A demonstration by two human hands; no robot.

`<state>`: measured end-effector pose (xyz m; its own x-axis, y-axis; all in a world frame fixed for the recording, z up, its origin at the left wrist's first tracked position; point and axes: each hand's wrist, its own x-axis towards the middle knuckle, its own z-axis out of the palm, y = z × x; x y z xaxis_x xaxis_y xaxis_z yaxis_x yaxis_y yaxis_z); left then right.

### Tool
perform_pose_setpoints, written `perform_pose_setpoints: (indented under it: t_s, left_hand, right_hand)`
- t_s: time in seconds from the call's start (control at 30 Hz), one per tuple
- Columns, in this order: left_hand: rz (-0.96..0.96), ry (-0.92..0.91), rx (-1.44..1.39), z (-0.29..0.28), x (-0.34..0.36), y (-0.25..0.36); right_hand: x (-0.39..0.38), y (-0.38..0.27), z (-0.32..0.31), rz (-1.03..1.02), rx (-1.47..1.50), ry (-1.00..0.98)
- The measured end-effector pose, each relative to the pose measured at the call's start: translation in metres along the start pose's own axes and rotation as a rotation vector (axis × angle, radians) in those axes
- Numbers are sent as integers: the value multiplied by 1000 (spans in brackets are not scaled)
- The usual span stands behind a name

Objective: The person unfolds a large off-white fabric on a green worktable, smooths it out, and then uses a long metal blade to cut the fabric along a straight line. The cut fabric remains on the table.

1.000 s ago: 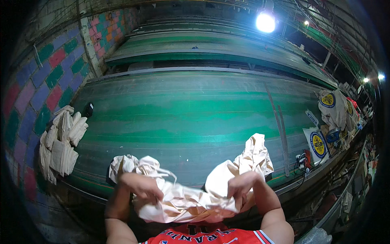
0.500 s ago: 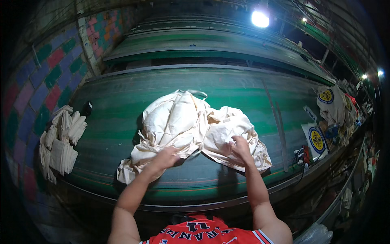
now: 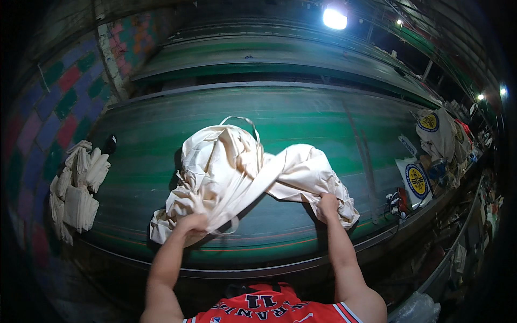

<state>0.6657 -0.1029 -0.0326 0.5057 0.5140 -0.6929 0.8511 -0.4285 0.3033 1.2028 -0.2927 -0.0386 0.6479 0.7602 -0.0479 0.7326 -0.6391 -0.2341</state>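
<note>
Drawn farther apart since earlier, the left hand (image 3: 193, 223) and right hand (image 3: 327, 205) pinch cream cloth (image 3: 234, 169) bunched mostly beyond them.

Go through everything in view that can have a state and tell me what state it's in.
Cream cloth: crumpled, on the table
Left hand: at the cloth, grip unclear
Right hand: at the cloth, grip unclear
Pale cloth pile: folded, stacked
Large overhead lamp: lit
</note>
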Motion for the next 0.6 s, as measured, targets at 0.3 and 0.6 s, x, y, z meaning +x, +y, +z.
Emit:
perform_pose_setpoints:
  t_s: [0.3, 0.6]
  left_hand:
    - [-79, 241, 285, 2, -45, 25]
    - [246, 661, -372, 29, 62, 170]
  right_hand:
    - [36, 42, -33, 123, 206, 289]
    - [73, 23, -74, -330, 367, 33]
